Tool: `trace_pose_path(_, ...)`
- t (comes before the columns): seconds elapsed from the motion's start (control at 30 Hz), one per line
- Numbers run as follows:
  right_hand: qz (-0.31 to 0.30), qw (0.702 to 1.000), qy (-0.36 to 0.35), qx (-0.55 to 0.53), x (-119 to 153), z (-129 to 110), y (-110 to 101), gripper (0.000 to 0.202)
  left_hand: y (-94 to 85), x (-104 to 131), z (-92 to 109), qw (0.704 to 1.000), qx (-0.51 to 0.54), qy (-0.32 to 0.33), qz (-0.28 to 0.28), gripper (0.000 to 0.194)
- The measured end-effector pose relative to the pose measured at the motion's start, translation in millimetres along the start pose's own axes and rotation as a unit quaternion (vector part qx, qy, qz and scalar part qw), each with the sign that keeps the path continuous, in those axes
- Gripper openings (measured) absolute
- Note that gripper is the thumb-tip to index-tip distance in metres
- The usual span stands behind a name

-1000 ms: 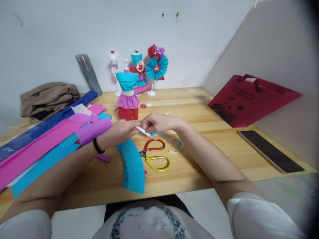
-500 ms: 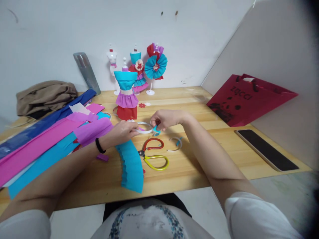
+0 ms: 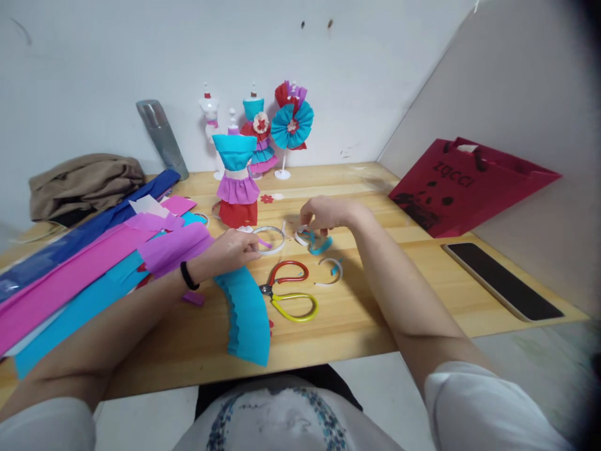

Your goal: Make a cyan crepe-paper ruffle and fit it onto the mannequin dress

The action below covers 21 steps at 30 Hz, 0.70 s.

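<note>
Matt blue paper (image 3: 248,322), smooth wooden tabletop (image 3: 347,316)

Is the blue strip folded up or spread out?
Spread out: the blue strip lies lengthwise on the table, its left edge rippled.

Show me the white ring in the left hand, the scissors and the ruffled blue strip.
White ring (image 3: 271,252), head view: its near rim.
Scissors (image 3: 267,290), head view: the pivot.
Ruffled blue strip (image 3: 250,317), head view: its middle.

Across the pale, wood-grained bench (image 3: 328,341) now, right up to a plain white back wall (image 3: 375,75), pocked high up by two small dark holes (image 3: 330,24); then over to a greyish-white side wall (image 3: 516,81), all in soft, muted light.
</note>
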State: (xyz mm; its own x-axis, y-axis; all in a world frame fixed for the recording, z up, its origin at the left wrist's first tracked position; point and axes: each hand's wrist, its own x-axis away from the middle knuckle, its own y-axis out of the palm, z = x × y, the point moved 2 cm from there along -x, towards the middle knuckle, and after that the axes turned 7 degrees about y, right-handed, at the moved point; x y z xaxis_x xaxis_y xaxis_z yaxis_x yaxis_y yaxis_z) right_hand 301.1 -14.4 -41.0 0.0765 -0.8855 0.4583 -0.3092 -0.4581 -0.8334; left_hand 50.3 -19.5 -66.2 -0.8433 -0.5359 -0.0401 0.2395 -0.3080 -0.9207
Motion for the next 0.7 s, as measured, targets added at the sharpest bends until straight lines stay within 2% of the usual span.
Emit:
trace_pose_path(0.1,-0.034,0.998,-0.046,-0.013,-5,-7,9,0.016,1.8,0,0,1.000,-0.002,0.004,0.003,0.013)
trace_pose_path(0.2,-0.132,0.989,-0.068,-0.027,-8,-18,24,0.013,4.2,0,3,1.000,-0.008,0.013,0.010,0.016)
trace_pose_path(0.33,-0.227,0.971,-0.064,-0.028,-11,-28,43,0.033,9.2,2,9,0.999,-0.036,0.030,0.027,0.015)
trace_pose_path(0.5,-0.255,0.965,-0.059,-0.024,-14,-28,50,0.047,16.7,4,11,0.993,-0.103,0.042,0.049,0.019)
trace_pose_path(0.7,-0.240,0.967,-0.088,-0.014,-10,-36,52,0.039,18.4,11,15,0.983,-0.143,0.084,0.078,0.026)
